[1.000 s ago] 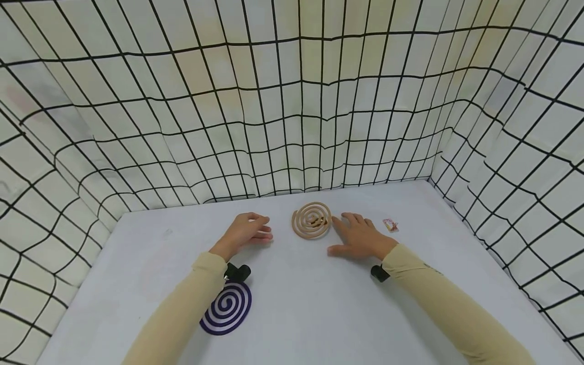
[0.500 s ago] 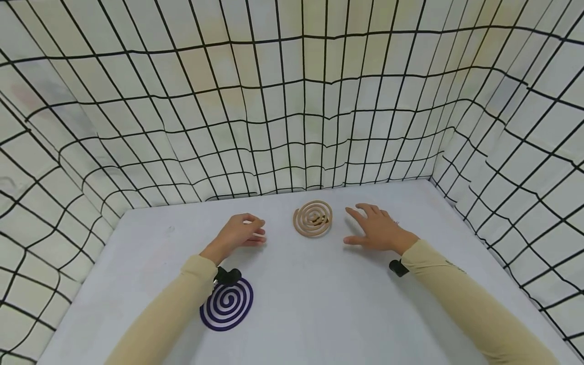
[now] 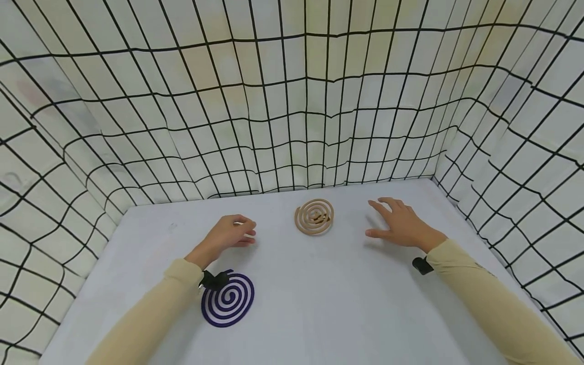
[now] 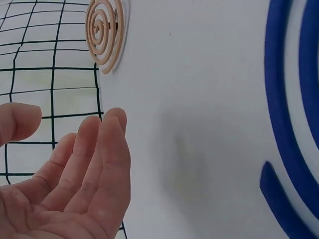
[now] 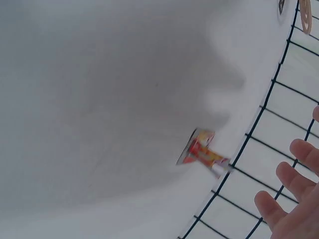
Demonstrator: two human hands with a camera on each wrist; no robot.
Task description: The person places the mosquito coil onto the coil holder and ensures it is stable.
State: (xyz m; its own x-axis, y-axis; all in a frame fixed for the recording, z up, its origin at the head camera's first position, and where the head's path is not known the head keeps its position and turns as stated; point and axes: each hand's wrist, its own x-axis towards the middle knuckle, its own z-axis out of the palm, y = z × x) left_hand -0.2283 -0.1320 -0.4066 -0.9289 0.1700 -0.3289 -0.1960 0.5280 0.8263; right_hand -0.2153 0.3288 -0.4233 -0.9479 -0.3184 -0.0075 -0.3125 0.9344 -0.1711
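Note:
A tan spiral mosquito coil point(image 3: 314, 217) lies at the back middle of the white table, with a small gold-coloured piece at its centre. My left hand point(image 3: 228, 233) hovers left of it, fingers loosely bent and holding nothing; in the left wrist view the thumb stands apart from the fingers point(image 4: 112, 169). Below that wrist lies a dark purple-blue mosquito coil point(image 3: 237, 310), partly covered by the black wrist camera. To the right of the tan coil is my right hand point(image 3: 403, 223), fingers spread, above the table. A small red and yellow packet point(image 5: 202, 152) shows in the right wrist view; the hand hides it from the head view.
Black-gridded white walls point(image 3: 296, 121) rise behind the table and along both sides. The white tabletop point(image 3: 319, 299) ends at the back wall, just beyond the tan coil.
My right hand has drawn away from the tan coil to the right, until it covers the packet. My left hand has shifted a little to the left. Both coils stay put.

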